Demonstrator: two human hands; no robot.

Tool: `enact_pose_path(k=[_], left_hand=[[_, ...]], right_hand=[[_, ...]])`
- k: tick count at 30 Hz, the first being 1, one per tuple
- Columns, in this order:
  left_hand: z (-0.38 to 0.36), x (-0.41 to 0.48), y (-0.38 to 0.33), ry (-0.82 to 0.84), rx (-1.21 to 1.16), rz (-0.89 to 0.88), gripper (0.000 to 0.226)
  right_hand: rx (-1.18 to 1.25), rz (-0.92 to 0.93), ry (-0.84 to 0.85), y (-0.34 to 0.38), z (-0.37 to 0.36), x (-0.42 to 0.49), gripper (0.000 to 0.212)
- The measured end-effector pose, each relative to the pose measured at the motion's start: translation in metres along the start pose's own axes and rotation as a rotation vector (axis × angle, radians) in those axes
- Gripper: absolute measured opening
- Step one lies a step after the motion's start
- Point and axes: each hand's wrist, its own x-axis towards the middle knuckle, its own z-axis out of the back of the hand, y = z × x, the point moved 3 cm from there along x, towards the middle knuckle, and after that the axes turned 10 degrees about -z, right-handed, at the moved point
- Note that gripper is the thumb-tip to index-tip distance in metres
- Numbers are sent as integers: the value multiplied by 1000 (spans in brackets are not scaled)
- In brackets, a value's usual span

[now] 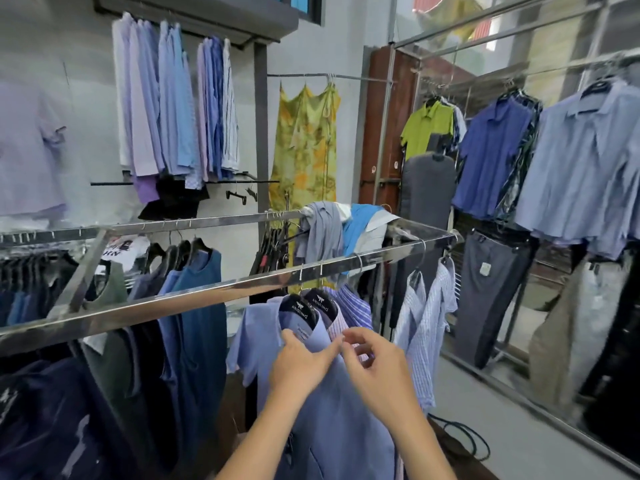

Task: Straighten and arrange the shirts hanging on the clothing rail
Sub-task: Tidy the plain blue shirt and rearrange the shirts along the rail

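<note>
A light blue shirt (263, 341) hangs on a black hanger from the shiny steel clothing rail (194, 292) in front of me. My left hand (301, 365) lies on the shirt's collar with fingers fairly straight. My right hand (374, 365) is just right of it, fingers curled at the collar edge, and whether it pinches the cloth is unclear. Behind hang a pink striped shirt (337, 327) and a blue striped shirt (353, 306). Two pale checked shirts (426, 327) hang further right on the same rail.
Dark blue tops (194, 327) fill the rail's left half. Loose garments (332, 230) are draped over the rack's far rail. Wall rails hold more shirts (173, 109) and a yellow dress (308, 147). A mirror wall (554, 168) stands on the right, beside the open floor (485, 410).
</note>
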Motion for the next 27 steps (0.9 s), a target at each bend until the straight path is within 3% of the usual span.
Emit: enact_pose_path(k=[4, 7, 11, 18, 22, 27], left_hand=[[-3, 9, 1, 5, 66, 16, 98], [4, 14, 5, -59, 118, -14, 55], [16, 10, 12, -189, 19, -86, 29], [64, -7, 23, -432, -150, -84, 28], [84, -18, 50, -373, -155, -66, 34], [85, -36, 95, -170, -124, -53, 34]], right_hand=[[-43, 9, -18, -1, -1, 5, 20], [-81, 12, -30, -3, 0, 10, 24], [-78, 28, 17, -4, -8, 14, 25], [-49, 46, 117, -4, -24, 18, 23], [-28, 23, 220, -1, -37, 18, 22], [-99, 120, 377, 5, -74, 18, 32]])
